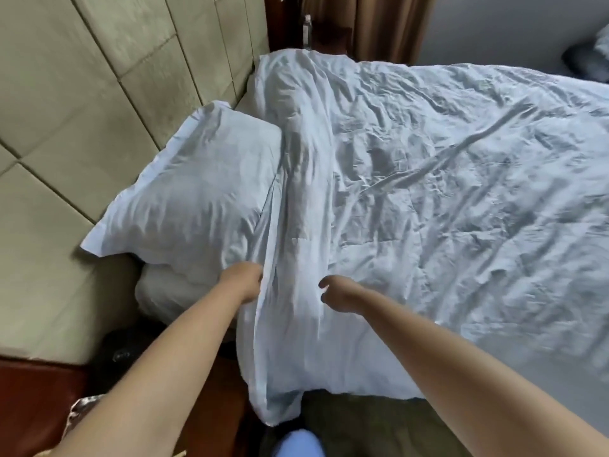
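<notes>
near corner risk: the duvet (428, 192) has one corner (276, 390) drooping off the near edge of the bed, so a hard tug this way could honestly drag a lot more of it onto the floor.
left grip risk: the left hand (244, 280) looks like the only sure hold, so pulling with it alone would probably skew the top edge and bunch it up worse.
pillow risk: the pillow (191, 192) sits just beside that grip, and a sideways yank could catch it and shove it into the headboard (82, 94).
left fingers: curled into the fold at the duvet's top edge, buried in the cloth and holding it.
right fingers: the right hand (337, 293) is over the duvet just right of the fold, with fingers and thumb hooked and a small gap between them. Can't tell if any fabric is pinched.
between the hands: a raised ridge of cloth runs up and away from them.
duvet further out: spread wrinkly over the rest of the bed, with the top end piled against the headboard.
</notes>
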Motion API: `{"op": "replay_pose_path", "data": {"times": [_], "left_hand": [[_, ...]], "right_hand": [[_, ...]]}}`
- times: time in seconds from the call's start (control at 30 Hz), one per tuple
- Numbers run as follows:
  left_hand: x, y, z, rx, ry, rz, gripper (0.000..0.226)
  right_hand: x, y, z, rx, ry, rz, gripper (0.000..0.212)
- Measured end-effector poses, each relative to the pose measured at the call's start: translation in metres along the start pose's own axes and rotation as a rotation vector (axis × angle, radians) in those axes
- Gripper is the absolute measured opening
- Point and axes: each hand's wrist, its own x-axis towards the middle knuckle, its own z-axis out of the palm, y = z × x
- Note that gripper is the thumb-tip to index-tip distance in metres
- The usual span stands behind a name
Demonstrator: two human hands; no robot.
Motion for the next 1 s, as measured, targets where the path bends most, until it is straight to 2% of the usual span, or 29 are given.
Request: {"op": "replay_pose_path", "data": {"times": [0.1,0.3,0.5,0.6,0.67,0.77,0.87,0.93,1.0], "left_hand": [[0.034,-0.021,0.012,-0.205,-0.031,-0.113,0.032],[0.098,-0.034,0.036,-0.479,-0.098,-0.196,0.055],[0.142,-0.028,0.070,-0.814,-0.151,-0.391,0.111],[0.155,-0.015,0.084,-1.081,-0.238,-0.451,0.123],[0.162,-0.007,0.084,-1.106,-0.319,-0.446,0.119],[0.162,0.009,0.078,-1.000,-0.339,-0.347,0.090],[0.145,0.040,0.055,-0.877,-0.309,-0.188,0.053],[0.132,0.059,0.028,-0.798,-0.321,-0.071,0.054],[0.122,0.068,0.002,-0.773,-0.353,0.025,0.058]], "right_hand": [[0.037,-0.019,0.007,-0.015,-0.038,0.036,0.044],[0.100,-0.041,0.020,0.046,-0.117,0.059,0.045],[0.138,-0.030,0.033,0.185,-0.112,0.100,0.045],[0.151,-0.013,0.036,0.268,-0.090,0.140,0.041],[0.159,-0.005,0.036,0.348,-0.078,0.173,0.040],[0.169,0.001,0.026,0.459,-0.054,0.189,0.046],[0.175,-0.002,0.004,0.612,-0.089,0.241,0.080],[0.176,-0.010,-0.016,0.740,-0.132,0.315,0.106],[0.175,-0.019,-0.040,0.868,-0.112,0.348,0.117]]}}
